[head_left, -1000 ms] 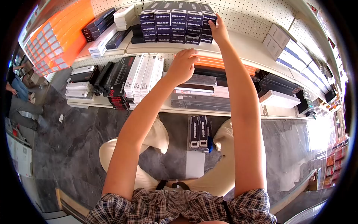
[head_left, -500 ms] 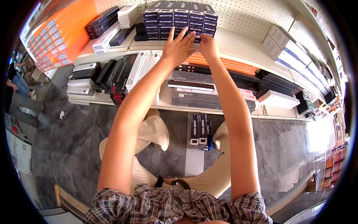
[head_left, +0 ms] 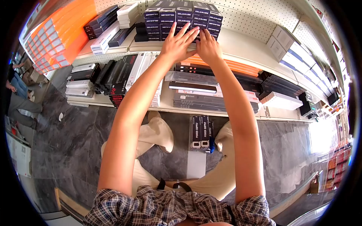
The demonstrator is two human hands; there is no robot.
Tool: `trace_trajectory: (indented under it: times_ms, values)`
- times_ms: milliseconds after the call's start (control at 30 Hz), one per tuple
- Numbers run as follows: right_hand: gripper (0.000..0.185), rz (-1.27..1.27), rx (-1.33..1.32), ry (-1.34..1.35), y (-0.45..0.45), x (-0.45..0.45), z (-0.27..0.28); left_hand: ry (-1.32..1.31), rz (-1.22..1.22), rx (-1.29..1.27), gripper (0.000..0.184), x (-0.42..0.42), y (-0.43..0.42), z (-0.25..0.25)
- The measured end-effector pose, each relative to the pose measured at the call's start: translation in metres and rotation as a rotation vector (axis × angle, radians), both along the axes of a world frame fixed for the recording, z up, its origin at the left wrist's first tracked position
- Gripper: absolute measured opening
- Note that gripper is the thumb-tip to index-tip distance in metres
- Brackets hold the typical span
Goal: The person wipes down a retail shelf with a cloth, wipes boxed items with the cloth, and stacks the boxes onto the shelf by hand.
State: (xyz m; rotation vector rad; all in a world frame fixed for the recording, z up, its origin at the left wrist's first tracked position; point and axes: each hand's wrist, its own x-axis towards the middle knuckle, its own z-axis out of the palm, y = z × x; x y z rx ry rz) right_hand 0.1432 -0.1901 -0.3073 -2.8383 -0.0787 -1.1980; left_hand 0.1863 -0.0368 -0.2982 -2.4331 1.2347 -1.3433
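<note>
Dark blue boxes with white lettering [head_left: 152,15] stand in tight stacked columns on the upper shelf. My left hand [head_left: 177,45] lies with fingers spread against the lower front of the middle columns. Beside it, my right hand [head_left: 209,48] has its fingers stretched out and touches the lower front of the columns towards the right. Neither hand holds anything. The fingers cover some of the lower box fronts. The columns on the right look slightly uneven against the others. On the floor between my legs are several dark power supply boxes [head_left: 200,132].
Orange boxes [head_left: 77,26] rise at the upper left. White boxes [head_left: 128,15] and dark boxes sit next to the stack. Flat cartons [head_left: 198,98] fill the lower shelf. Boxes with white fronts [head_left: 298,52] stand at the right. Another person's legs [head_left: 22,109] show at far left.
My right hand has gone from curled fingers to fingers stretched flat against the boxes. My left hand has moved slightly. The right-hand columns have shifted a little.
</note>
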Motion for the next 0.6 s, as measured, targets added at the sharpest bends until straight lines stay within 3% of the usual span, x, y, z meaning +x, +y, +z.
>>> trace_trajectory:
  times_ms: [167,600]
  values:
    - [0.047,-0.019,0.065,0.219,0.0,0.013,0.024,-0.089,-0.011,-0.037,0.073,0.003,-0.003,0.001]
    - [0.048,0.13,0.109,0.172,-0.011,-0.007,0.026,-0.089,-0.125,-0.156,0.062,0.005,-0.005,-0.006]
